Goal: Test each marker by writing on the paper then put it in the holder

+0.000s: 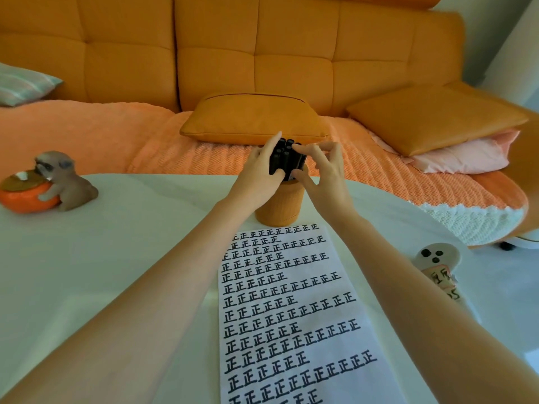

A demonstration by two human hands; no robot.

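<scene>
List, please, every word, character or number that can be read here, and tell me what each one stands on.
"正": handwritten in black, repeated in rows down the paper.
Dark marks on the card of the white figurine: too blurred to read.
No label can be read on the markers or the holder.

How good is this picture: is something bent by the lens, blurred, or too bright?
Head view: the wide lens bows the table edge and the sofa seams. Head view: the writing on the paper is sharp, the markers are slightly soft, and the right border is smeared. Head view: the light is soft and even, with faint shadows.
</scene>
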